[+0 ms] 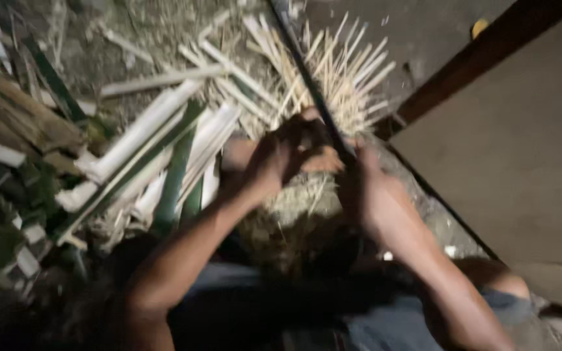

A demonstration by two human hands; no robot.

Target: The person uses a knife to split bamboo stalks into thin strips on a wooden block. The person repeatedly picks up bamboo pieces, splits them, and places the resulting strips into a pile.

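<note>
My left hand (274, 162) and my right hand (359, 185) meet over a fan of thin pale bamboo splints (343, 71). My left hand's fingers are curled around the base of the splints. My right hand grips the handle of a long dark blade (304, 68) that runs up and to the left through the splints. Motion blurs the picture, so the exact grip is hard to make out. Below my hands lies a heap of fine pale shavings (297, 208).
Split bamboo pieces (157, 149), green outside and white inside, are piled at the left. Dry scraps cover the ground at the top. A dark wooden beam (482, 52) and a flat brown panel (521, 149) stand at the right. My knees in grey shorts (385, 325) are at the bottom.
</note>
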